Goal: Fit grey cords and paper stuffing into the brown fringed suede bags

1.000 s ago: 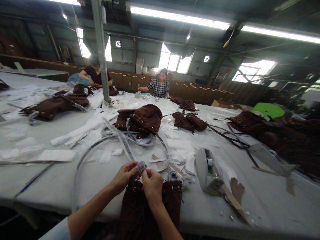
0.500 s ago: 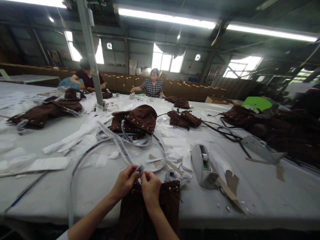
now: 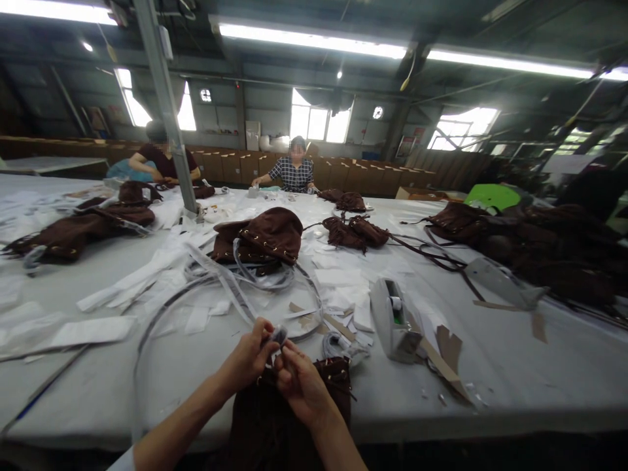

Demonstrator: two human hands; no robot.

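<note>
My left hand (image 3: 249, 358) pinches a small grey wrapped piece (image 3: 279, 336) at its fingertips. Just to its right, my right hand (image 3: 300, 386) has its fingers curled and touches the same piece from below. Under both hands a dark brown suede bag (image 3: 275, 418) lies over the near edge of the white table (image 3: 515, 386). A long grey strap (image 3: 147, 327) curves across the table to the left of my hands.
A white tape dispenser (image 3: 392, 320) stands right of my hands, with cardboard scraps (image 3: 446, 356) beside it. More brown bags (image 3: 265, 239) and white paper pieces (image 3: 93, 330) cover the table. Two people (image 3: 294, 171) sit at the far side. A pole (image 3: 164, 108) rises from the table.
My right hand has dropped lower and turned its palm up under the grey piece. The view has shifted a little to the right.
</note>
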